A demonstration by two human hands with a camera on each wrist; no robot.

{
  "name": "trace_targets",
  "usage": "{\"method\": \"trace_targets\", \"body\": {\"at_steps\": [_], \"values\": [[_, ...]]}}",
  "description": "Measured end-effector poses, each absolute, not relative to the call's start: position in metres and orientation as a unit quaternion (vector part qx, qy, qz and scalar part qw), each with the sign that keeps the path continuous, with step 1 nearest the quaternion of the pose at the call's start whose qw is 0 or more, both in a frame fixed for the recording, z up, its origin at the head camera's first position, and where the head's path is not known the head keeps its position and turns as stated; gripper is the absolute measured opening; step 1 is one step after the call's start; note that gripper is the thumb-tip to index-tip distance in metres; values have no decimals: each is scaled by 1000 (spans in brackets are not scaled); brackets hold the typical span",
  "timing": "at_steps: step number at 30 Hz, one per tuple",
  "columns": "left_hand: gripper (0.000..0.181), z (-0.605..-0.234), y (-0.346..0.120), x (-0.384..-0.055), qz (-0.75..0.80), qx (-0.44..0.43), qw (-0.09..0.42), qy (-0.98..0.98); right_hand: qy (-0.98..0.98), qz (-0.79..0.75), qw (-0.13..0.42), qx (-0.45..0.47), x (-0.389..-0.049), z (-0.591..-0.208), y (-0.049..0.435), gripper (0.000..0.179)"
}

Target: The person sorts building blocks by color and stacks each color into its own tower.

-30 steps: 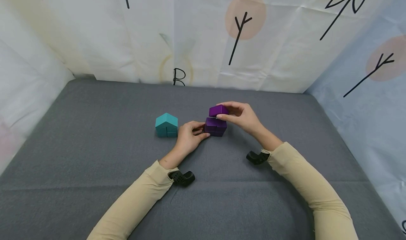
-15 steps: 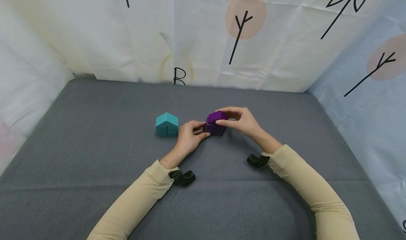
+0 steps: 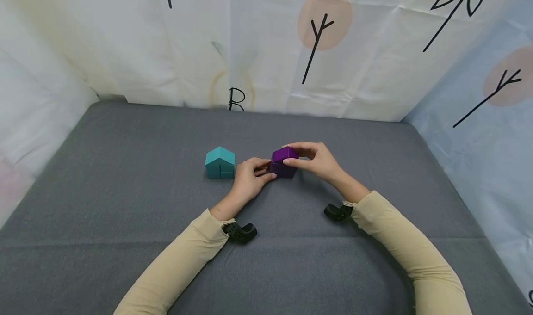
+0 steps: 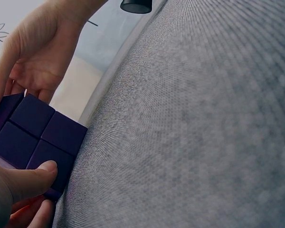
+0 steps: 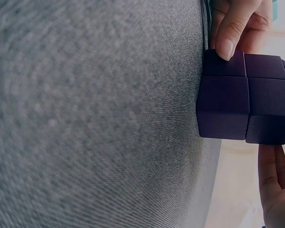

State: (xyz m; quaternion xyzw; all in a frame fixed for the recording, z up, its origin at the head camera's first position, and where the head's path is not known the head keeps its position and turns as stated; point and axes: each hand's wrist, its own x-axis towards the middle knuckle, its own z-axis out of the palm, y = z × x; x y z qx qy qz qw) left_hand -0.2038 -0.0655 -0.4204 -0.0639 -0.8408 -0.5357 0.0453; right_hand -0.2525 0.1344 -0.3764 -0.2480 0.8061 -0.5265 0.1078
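Observation:
Purple blocks [image 3: 285,171] stand stacked on the grey cloth, topped by a purple roof-shaped block [image 3: 285,153]. My left hand [image 3: 248,181] grips the lower blocks from the left; in the left wrist view its thumb [image 4: 35,180] presses on a bottom block. From the right, my right hand [image 3: 315,161] pinches the roof block between thumb and fingers, and the block sits on the stack. The right wrist view shows square lower blocks [image 5: 223,107] side by side, with thin seams between them. Left of my left hand, a teal house of blocks [image 3: 219,163] with a peaked top stands apart.
The grey cloth-covered table [image 3: 145,167] spreads around both hands. White printed fabric [image 3: 266,42] rises along its back edge and sides. A black wrist device [image 3: 240,232] is strapped to each sleeve cuff.
My right hand has lowered the purple roof block onto the stack, and it now lines up with the blocks below. My left hand has stayed at the lower blocks.

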Motion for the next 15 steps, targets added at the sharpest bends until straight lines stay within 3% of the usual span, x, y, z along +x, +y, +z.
{"method": "trace_targets", "body": {"at_steps": [15], "values": [[38, -420, -65, -204, -537, -58, 35, -841, 802, -530, 121, -249, -251, -376, 135, 37]]}}
